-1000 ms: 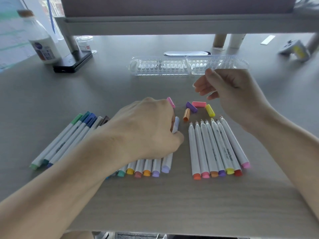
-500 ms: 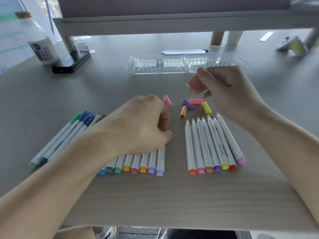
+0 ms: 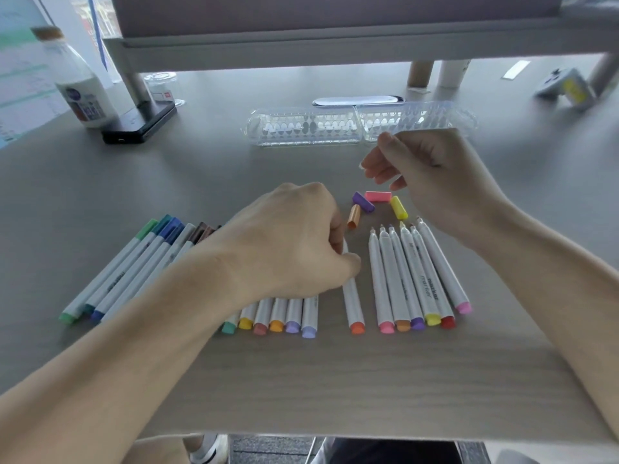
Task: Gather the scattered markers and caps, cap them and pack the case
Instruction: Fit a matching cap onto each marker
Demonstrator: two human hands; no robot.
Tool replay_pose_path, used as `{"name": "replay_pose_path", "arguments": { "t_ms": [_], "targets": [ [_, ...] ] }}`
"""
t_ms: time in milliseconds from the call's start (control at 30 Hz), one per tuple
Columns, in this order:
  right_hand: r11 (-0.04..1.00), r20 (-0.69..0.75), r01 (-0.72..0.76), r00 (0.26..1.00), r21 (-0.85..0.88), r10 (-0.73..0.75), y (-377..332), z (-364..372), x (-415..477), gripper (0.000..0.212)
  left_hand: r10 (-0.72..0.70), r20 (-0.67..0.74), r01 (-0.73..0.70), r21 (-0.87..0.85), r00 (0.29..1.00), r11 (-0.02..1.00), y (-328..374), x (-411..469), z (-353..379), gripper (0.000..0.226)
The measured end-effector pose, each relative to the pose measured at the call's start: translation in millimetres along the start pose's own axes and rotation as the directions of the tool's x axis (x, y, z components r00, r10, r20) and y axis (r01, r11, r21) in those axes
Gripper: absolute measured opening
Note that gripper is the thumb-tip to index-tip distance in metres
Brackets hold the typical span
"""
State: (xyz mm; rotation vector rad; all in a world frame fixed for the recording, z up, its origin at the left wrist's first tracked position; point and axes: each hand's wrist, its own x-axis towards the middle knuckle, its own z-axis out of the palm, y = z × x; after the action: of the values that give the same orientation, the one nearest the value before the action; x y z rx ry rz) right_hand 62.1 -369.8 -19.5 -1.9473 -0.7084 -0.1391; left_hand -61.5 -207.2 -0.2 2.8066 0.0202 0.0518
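Observation:
My left hand grips a white marker with an orange end, which lies apart between two rows. To its right lie several uncapped markers side by side. Loose caps sit just beyond them: purple, pink, yellow and orange. My right hand hovers over these caps with loosely curled fingers and holds nothing. A row of capped markers is partly hidden under my left hand. More capped markers lie at the left. The clear case lies open at the back.
A white bottle, a black device and a small clear jar stand at the back left under a raised shelf. A white and yellow object sits at the back right. The table's front edge is near me.
My left hand took hold of the orange-ended marker at the uncapped row's left side and drew it leftwards. The pink cap by its fingers is out of sight. My right hand barely moved.

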Motion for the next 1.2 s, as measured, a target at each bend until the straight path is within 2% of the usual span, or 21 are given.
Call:
{"name": "replay_pose_path", "arguments": {
  "t_ms": [100, 200, 333, 433, 600, 867, 1067, 1200],
  "targets": [
    [1.000, 0.007, -0.005, 1.000, -0.004, 0.006, 0, 1, -1, 0.036, 0.000, 0.011, 0.000, 0.016, 1.000, 1.000, 4, 3, 1, 0.048],
    [1.000, 0.007, -0.005, 1.000, -0.013, 0.005, 0, 0, -1, 0.037, -0.022, -0.010, 0.022, 0.051, 1.000, 0.998, 7, 5, 6, 0.046],
    [1.000, 0.006, -0.008, 1.000, -0.022, 0.008, 0, -1, -1, 0.037, -0.073, 0.042, 0.073, 0.009, 0.996, 0.997, 3, 8, 4, 0.043],
    [1.000, 0.009, -0.012, 1.000, -0.018, 0.012, 2, -1, -1, 0.037, -0.090, 0.025, 0.092, -0.128, 0.996, 0.988, -1, 6, -8, 0.043],
    [1.000, 0.012, -0.002, 1.000, -0.016, 0.003, 7, 1, 1, 0.037, -0.107, -0.139, 0.049, -0.364, 0.985, 0.930, -19, 7, -45, 0.034],
    [0.997, 0.048, 0.007, 0.999, -0.074, -0.003, 5, 2, -4, 0.026, -0.096, 0.004, 0.079, -0.609, 0.995, 0.789, -64, 11, -54, 0.031],
    [0.987, 0.124, 0.067, 0.991, -0.143, -0.049, -3, 10, -7, 0.014, -0.150, -0.010, 0.100, -0.703, 0.989, 0.704, -76, 16, -39, 0.021],
    [0.969, 0.241, 0.142, 0.966, -0.204, -0.090, -23, 19, 2, 0.008, -0.191, -0.013, 0.121, -0.731, 0.981, 0.672, -81, 17, -37, 0.016]
  ]
}}
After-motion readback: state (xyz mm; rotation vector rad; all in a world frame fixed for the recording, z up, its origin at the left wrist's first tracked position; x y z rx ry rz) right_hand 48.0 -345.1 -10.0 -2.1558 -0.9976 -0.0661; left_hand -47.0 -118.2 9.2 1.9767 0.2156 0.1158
